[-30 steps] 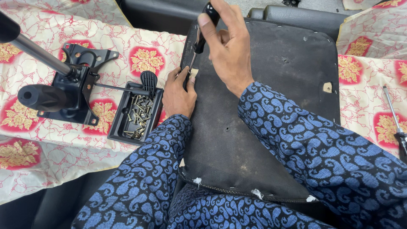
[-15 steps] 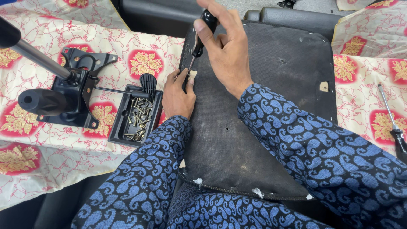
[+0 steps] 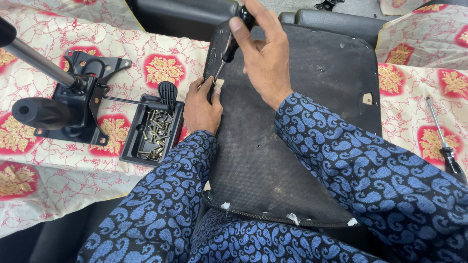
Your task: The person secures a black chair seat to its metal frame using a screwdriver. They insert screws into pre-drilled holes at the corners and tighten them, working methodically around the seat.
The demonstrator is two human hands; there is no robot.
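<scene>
**Desk:** What sits nearest the camera?

**Photographer:** Two sleeves of blue paisley cloth, then the black fabric-covered underside of a chair seat (image 3: pixel 302 160), lying flat across the person's lap, white tufts along its near stitched edge.

**Desk:** Any containers?

**Photographer:** One. A shallow black rectangular plastic tray (image 3: pixel 130 146) lies on the cream floral cloth with red and gold medallions (image 3: pixel 161 63), just left of the seat. It holds a loose heap of small brass-coloured and dark screws (image 3: pixel 155 135).

**Desk:** And the hands?

**Photographer:** The left hand (image 3: pixel 201 108) rests on the seat's left edge, its fingertips pinched close at the tool's tip; whether they grip a screw I cannot tell. The right hand (image 3: pixel 265 58) is closed around the black handle of a slim black-handled screwdriver (image 3: pixel 228 51).

**Desk:** Which way does it point?

**Photographer:** Its long axis slants, handle up and away, metal tip down and left onto the seat's left edge beside the left fingertips.

**Desk:** Farther out?

**Photographer:** Left, a black metal chair mechanism with a grey steel column (image 3: pixel 73 104). Right, a second long-shafted screwdriver (image 3: pixel 442 139) lies on the cloth.
</scene>
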